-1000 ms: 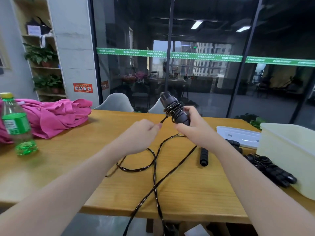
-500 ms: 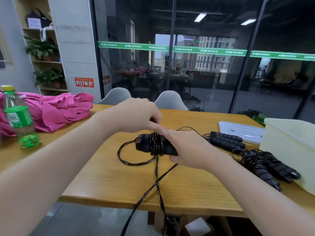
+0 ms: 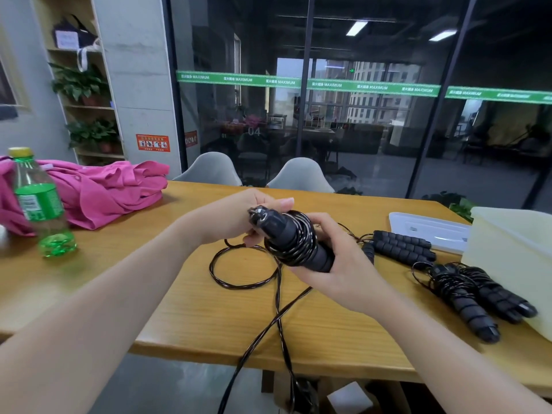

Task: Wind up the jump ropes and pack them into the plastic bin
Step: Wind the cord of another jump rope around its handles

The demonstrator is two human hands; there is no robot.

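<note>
My right hand (image 3: 337, 264) grips the black jump rope handles (image 3: 286, 237), held slanted above the wooden table (image 3: 149, 300), with several turns of black cord wound around them. My left hand (image 3: 239, 216) is closed on the cord just behind the handles' top end. The loose cord (image 3: 239, 279) loops on the table and trails over the front edge to the floor. A wound jump rope (image 3: 469, 291) lies beside the pale plastic bin (image 3: 513, 264) at the right. Two more black foam handles (image 3: 400, 246) lie behind my right hand.
The bin's white lid (image 3: 430, 231) lies flat behind the handles. A green bottle (image 3: 41, 204) and a pink garment (image 3: 104, 192) sit at the table's left. Two grey chairs (image 3: 298, 177) stand at the far side before a glass wall.
The handles went from upright in my right hand to low and slanted over the table. My left hand carried the cord around them, adding turns, and now sits behind their top end.
</note>
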